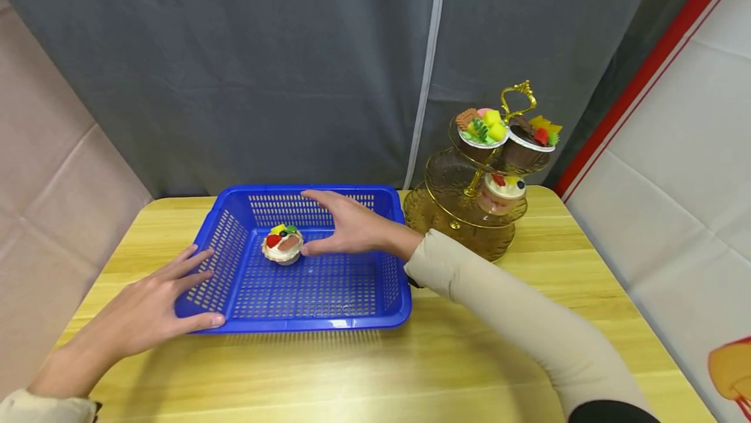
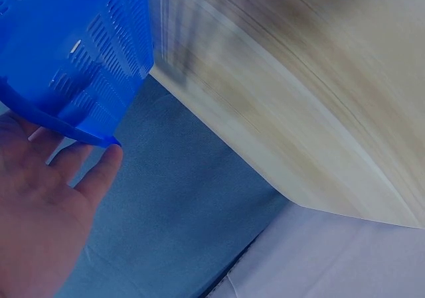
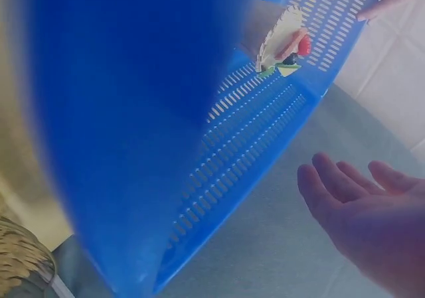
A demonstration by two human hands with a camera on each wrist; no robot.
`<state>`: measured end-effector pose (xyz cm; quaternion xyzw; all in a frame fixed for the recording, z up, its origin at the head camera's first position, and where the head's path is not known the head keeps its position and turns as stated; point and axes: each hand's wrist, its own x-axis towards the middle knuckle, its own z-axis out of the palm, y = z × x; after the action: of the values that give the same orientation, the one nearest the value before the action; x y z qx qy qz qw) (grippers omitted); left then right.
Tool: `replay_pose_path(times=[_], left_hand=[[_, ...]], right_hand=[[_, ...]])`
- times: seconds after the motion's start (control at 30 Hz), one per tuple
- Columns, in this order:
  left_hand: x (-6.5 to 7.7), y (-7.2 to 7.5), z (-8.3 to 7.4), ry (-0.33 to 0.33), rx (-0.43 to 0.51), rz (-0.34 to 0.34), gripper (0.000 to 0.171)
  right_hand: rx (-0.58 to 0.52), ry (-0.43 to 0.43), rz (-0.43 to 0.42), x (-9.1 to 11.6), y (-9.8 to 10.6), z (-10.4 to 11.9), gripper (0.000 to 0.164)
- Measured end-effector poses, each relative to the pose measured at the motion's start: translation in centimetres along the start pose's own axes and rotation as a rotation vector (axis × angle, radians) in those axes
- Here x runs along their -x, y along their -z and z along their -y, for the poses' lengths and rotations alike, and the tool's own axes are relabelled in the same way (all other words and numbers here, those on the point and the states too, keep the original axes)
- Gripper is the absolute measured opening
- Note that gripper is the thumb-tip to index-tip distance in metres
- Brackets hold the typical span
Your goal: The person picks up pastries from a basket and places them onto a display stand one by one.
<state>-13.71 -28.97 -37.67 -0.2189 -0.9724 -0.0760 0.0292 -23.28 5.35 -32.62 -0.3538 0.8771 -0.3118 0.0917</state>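
Observation:
A blue plastic basket [image 1: 311,325] with slotted walls stands on the table. Inside, towards its left, sits a small toy fruit tart [image 1: 283,245] with white cream, a red berry and green and yellow bits. My right hand [image 1: 352,222] reaches over the basket from the right, thumb and fingers spread wide and nothing between them, the thumb tip right beside the tart. The left hand [image 1: 149,306] rests at the basket's front left corner, fingers outstretched over the side rim and thumb along the front rim. In the left wrist view its fingertips touch the blue rim [image 2: 73,131].
Right of the basket stands a three-tier gold cake stand [image 1: 454,211]. Two brown cups topped with fruit, one a toy cupcake [image 1: 530,143], are on its top tier, and a cream dessert cup [image 1: 501,193] is below. A grey curtain [image 1: 281,84] hangs behind the wooden table [image 1: 328,384].

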Motion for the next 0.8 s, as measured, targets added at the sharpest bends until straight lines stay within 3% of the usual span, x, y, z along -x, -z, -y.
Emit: replay_pose_path(times=[0.8], left_hand=[[0.0, -0.1, 0.1, -0.007, 0.009, -0.006, 0.085]], right_hand=[[0.044, 0.031, 0.082, -3.0, -2.0, 1.6, 0.092]])
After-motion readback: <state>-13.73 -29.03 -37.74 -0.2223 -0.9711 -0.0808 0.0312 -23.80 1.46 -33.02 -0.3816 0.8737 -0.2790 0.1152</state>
